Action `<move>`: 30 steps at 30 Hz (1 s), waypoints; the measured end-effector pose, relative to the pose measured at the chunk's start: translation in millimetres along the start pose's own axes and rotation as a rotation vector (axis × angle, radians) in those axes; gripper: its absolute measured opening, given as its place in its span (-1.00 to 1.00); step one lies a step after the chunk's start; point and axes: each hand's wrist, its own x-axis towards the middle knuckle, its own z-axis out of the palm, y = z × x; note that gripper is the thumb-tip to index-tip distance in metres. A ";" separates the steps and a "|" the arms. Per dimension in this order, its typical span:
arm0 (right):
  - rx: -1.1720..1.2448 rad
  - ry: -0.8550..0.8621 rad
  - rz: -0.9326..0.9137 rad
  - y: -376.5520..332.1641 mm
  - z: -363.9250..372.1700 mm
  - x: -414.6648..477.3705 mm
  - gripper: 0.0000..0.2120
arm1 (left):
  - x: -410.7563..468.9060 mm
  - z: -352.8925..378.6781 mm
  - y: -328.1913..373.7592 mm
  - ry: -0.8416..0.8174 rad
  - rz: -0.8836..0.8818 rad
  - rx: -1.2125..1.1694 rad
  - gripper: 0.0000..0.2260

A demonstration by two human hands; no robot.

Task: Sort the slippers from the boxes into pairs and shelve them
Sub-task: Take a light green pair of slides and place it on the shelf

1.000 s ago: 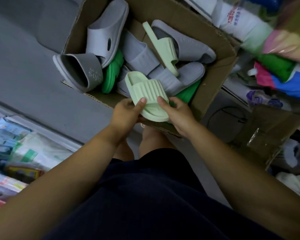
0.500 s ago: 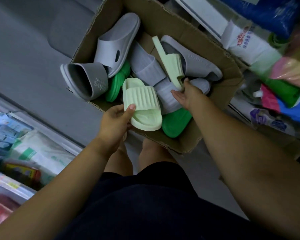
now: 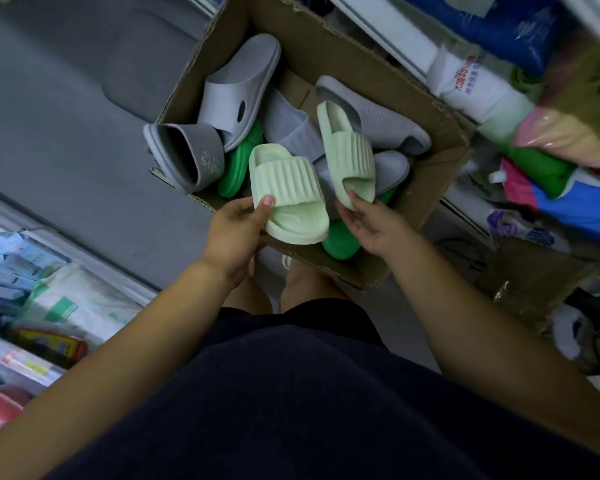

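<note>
A cardboard box (image 3: 440, 174) on the floor holds several grey slippers and bright green slippers (image 3: 340, 240). My left hand (image 3: 236, 230) grips a pale green ribbed slipper (image 3: 288, 192) by its toe end, thumb on the strap, over the box's near edge. My right hand (image 3: 371, 223) holds the matching pale green slipper (image 3: 347, 150) by its toe end, just to the right of the first one. A dark grey slipper (image 3: 187, 154) hangs over the box's left rim.
Shelves with packaged goods (image 3: 520, 109) stand to the right of the box. Packs of goods (image 3: 49, 306) lie low on the left. Grey floor (image 3: 49, 116) stretches left of the box. A brown bag (image 3: 534, 271) sits at the right.
My right hand let go of the first slipper, reached into the box, took the second pale green slipper and brought it beside the first. My left hand kept its hold.
</note>
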 end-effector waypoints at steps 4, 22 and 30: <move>0.044 -0.065 -0.123 23.3 -5.9 -60.6 -0.57 | -18.2 -12.4 18.2 -0.052 0.015 0.065 -0.66; 0.158 -0.031 -0.839 127.2 17.7 -227.2 -0.16 | -100.0 -31.2 111.4 -0.494 0.302 0.392 -0.54; 0.200 0.094 -1.030 155.9 -28.3 -269.0 -0.23 | -146.9 3.0 94.5 -0.686 0.435 0.506 -0.54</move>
